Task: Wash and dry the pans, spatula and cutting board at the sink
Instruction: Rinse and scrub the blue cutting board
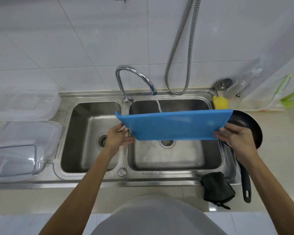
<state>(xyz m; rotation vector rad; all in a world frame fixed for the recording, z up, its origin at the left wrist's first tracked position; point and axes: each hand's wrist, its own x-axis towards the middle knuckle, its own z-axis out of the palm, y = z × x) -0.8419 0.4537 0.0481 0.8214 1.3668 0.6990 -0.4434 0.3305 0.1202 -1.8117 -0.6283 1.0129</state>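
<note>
Now the blue cutting board is held level above the right basin of a stainless double sink, near the centre of the view. The left hand grips the board's near left corner at 9 o'clock, and the right hand grips its near right corner at 3 o'clock, fingers curled round the edge. How the fingers lie beneath the board cannot be told.

A curved chrome faucet stands at 12 o'clock of the board, and a thin stream of water runs from its spout onto the board's far edge. The left basin lies at 9 o'clock.

A black frying pan rests on the sink's right rim at 3 o'clock, partly behind the right hand, its handle pointing toward the person. Just beside the handle, at 5 o'clock, a dark folded cloth sits on the front rim. A yellow sponge sits at the sink's far right corner, at 2 o'clock. Clear plastic containers are stacked on the counter at 9 o'clock, and a metal shower hose hangs down the tiled wall at 1 o'clock.
</note>
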